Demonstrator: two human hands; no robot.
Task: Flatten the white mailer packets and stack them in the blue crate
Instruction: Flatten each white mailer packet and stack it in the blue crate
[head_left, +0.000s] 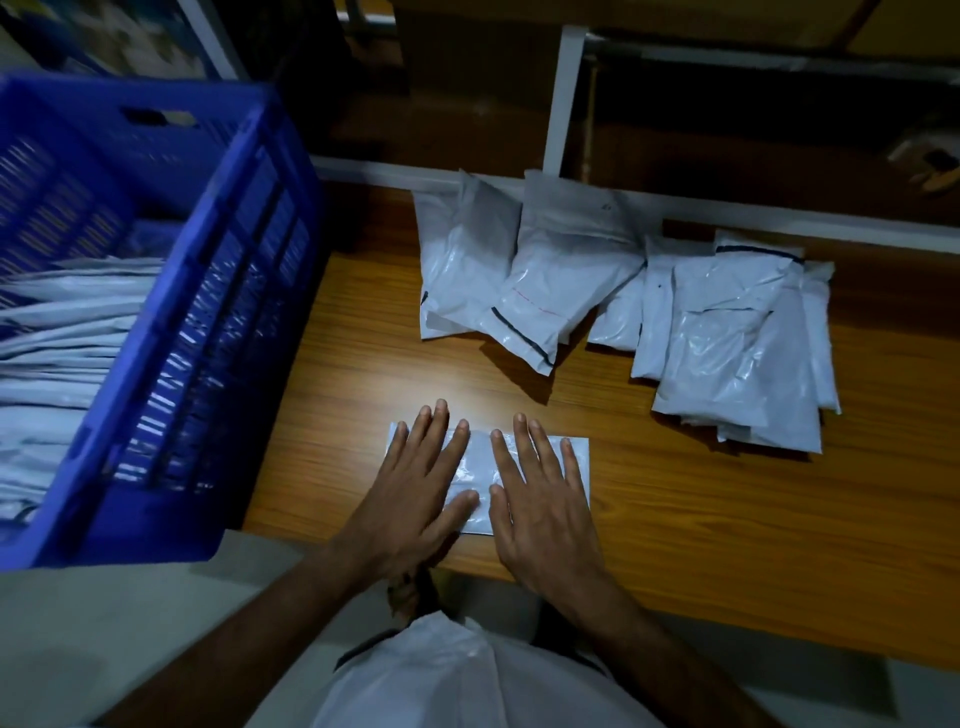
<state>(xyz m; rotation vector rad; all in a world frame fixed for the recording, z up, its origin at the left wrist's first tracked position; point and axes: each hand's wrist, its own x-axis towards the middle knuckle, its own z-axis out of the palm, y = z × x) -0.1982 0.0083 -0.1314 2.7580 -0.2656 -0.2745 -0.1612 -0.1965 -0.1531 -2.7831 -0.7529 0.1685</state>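
1. A small white mailer packet (574, 470) lies flat on the wooden table (727, 545), close to the near edge and right in front of the person.
2. The left hand (410, 499) and the right hand (540, 499) both rest on top of it, side by side. The fingers are straight and spread out. They press down and do not grab anything.
3. So the step in hand looks like the flattening: the hands push the packet down to make it flat.
4. Next, the packet has to be picked up by an edge and carried to the left, up over the tall side of the blue crate (218, 291).
5. The crate sits at the left end of the table. It already has many white packets (67, 332) stacked inside.
6. More puffy packets (519, 275) wait in a loose pile (743, 343) at the back of the table, well apart from the hands. They look like they still need flattening.
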